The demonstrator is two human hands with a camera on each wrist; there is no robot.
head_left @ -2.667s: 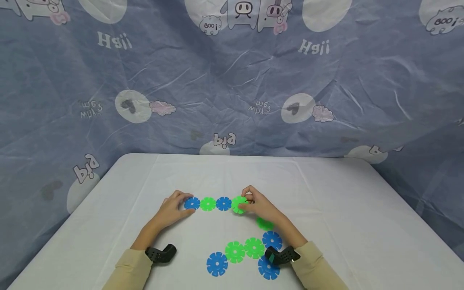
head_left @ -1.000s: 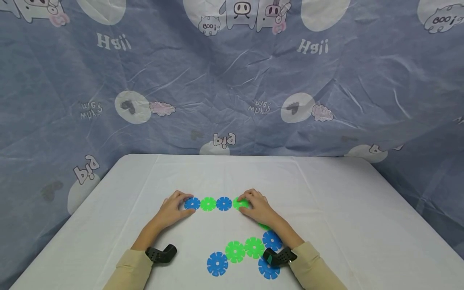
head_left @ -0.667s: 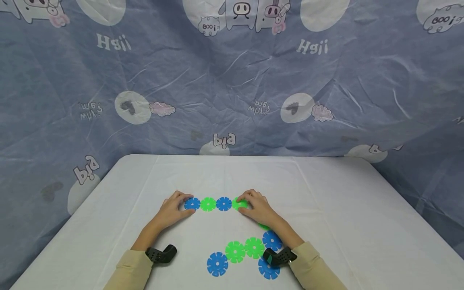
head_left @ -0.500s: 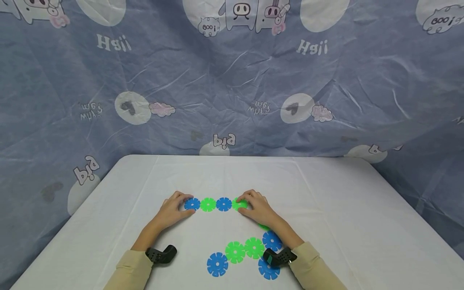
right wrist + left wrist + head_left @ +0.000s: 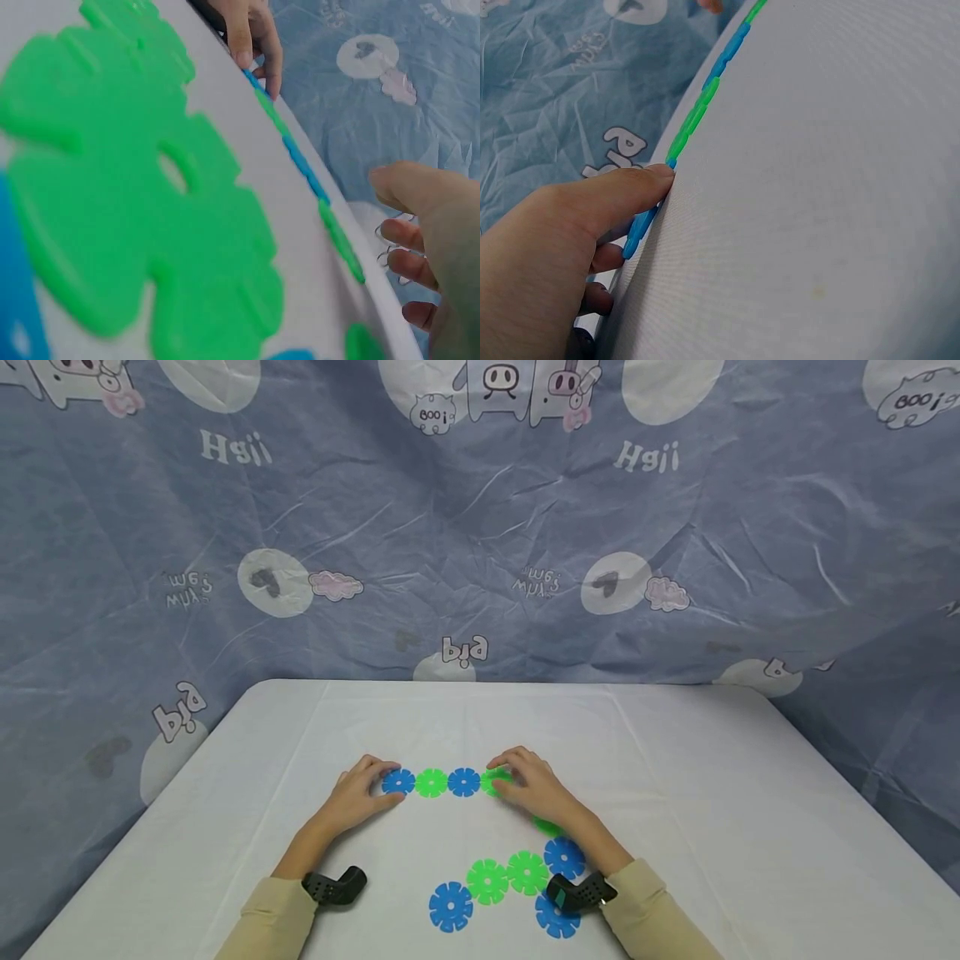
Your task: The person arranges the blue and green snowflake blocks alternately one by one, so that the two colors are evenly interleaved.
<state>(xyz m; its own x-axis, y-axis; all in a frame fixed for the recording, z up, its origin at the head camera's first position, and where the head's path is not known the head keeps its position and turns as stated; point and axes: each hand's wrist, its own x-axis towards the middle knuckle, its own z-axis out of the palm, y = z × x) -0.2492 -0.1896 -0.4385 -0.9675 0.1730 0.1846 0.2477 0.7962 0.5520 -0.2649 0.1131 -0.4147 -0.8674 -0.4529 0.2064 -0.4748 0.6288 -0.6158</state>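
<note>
Four-part wording aside, a row of slotted plastic snowflake discs lies across the white table: a blue disc [image 5: 398, 782], a green disc [image 5: 431, 782], another blue disc [image 5: 464, 782] and a green end disc [image 5: 491, 783]. Their edges meet; whether the slots interlock cannot be told. My left hand [image 5: 351, 795] pinches the leftmost blue disc between thumb and fingers, also plain in the left wrist view. Around the green end disc hovers my right hand [image 5: 538, 787], partly covering it in the head view. The right wrist view shows the right thumb and fingers apart from that disc [image 5: 341, 240], holding nothing.
Nearer me lie loose discs: a blue one [image 5: 451, 907], two green ones [image 5: 487, 882] and two more blue ones [image 5: 564, 857]. Another green disc [image 5: 547, 825] is partly under the right forearm. A printed blue cloth [image 5: 465, 527] hangs behind the table [image 5: 675, 735].
Earlier my right hand held the green end disc at a tilt; it then lay flat against the row. Now the right fingers have lifted slightly off it. The left hand has kept its place.
</note>
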